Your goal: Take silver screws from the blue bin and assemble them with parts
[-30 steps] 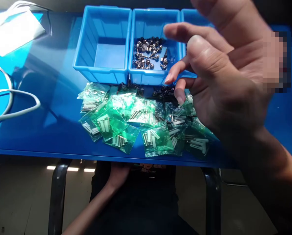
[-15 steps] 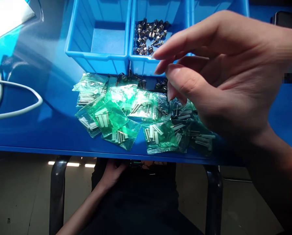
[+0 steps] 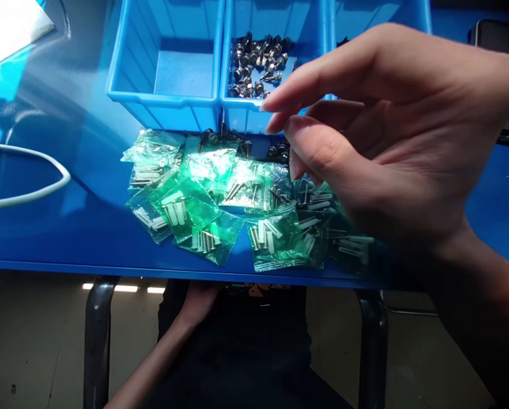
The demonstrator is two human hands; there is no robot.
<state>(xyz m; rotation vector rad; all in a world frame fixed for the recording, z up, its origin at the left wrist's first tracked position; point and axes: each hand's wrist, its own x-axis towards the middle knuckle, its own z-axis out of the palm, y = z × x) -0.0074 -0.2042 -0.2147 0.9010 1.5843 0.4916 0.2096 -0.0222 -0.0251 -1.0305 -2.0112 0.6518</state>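
My right hand hovers over the right part of the table, its fingers curved and the thumb apart from the index finger. Nothing shows between them. Below and beside it lie several green-tinted clear bags with screws and white wall plugs inside. Loose dark hex-head screws lie behind the bags, against the bins. My left hand is low at my lap under the table edge, with its fingers hidden.
Three blue bins stand behind the bags: the left bin, the middle bin holding hex-head screws, and the right bin, partly covered by my hand. A white cable loops at left, near a white sheet.
The view has shifted slightly, so the bins and bags appear a little further left. My right hand keeps nearly the same pose. My left hand sits slightly further under the table edge.
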